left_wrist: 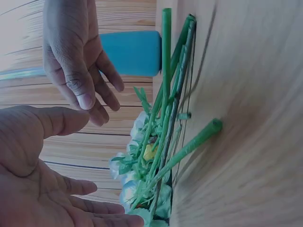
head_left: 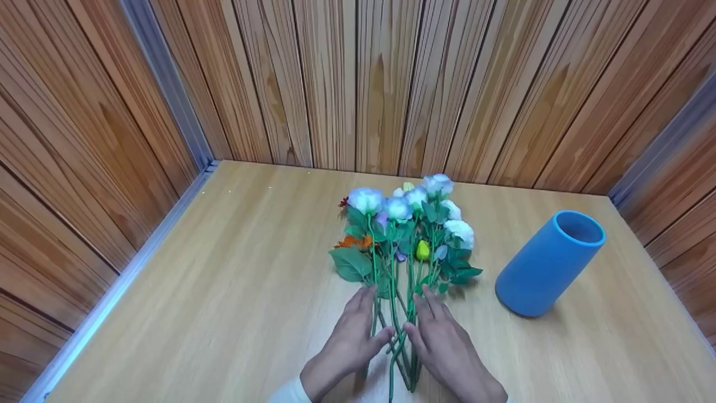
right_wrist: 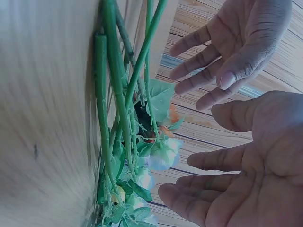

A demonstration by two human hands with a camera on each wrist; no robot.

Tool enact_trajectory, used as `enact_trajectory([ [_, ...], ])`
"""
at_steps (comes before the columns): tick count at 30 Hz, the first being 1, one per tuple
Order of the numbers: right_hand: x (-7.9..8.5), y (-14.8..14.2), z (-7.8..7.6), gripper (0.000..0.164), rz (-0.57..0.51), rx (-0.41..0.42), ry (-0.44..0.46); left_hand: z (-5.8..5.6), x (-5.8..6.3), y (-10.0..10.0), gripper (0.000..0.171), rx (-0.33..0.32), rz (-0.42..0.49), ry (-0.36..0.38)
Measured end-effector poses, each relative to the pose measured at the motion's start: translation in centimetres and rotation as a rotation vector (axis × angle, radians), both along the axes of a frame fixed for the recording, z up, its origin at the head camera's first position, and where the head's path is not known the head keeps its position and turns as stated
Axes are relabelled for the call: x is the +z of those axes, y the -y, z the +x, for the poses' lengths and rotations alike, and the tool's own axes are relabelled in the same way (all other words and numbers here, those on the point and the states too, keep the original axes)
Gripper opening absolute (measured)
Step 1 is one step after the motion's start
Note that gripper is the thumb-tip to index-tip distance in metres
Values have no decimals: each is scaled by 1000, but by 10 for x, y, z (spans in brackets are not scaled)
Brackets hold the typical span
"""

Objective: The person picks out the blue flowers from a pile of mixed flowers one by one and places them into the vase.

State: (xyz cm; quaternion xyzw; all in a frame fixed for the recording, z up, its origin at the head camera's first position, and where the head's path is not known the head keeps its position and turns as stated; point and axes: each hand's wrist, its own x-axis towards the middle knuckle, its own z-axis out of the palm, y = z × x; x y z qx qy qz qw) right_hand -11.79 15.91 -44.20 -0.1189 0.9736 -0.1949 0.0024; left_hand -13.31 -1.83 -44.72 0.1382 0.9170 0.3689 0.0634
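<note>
A bunch of flowers lies on the table, with pale blue-white blooms (head_left: 398, 208), an orange flower (head_left: 354, 242), a yellow bud (head_left: 423, 250) and green leaves (head_left: 351, 264). Their green stems (head_left: 393, 291) cross each other and run toward the person. My left hand (head_left: 351, 334) is on the left side of the stems, its fingers extended. On the other side is my right hand (head_left: 447, 347), likewise with fingers loosely straight. Both wrist views show the palms facing each other above the stems (left_wrist: 166, 61), gripping nothing. Whether any fingertip touches a stem or leaf, I cannot tell.
To the right of the flowers stands a blue cylindrical vase (head_left: 540, 274) with its opening upward. Wood-plank panels (head_left: 380, 84) rise behind the table (head_left: 235, 291) and at both sides. A metal strip (head_left: 120, 291) runs along the left edge.
</note>
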Motion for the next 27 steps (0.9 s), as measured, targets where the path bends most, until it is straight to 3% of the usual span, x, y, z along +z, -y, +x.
enact_trajectory([
  [5,-1,-1,-4,58,-29,4,-58,-3,-1,0,77,17,65,-4],
  [13,0,1,-15,57,-42,-26,-7,-9,-2,-1,75,98,113,31],
  [17,-1,2,-20,55,-46,-21,-26,-12,-4,-2,72,122,144,54],
  [27,-4,3,-30,57,-134,-27,-10,-12,-8,-2,69,126,194,134],
])
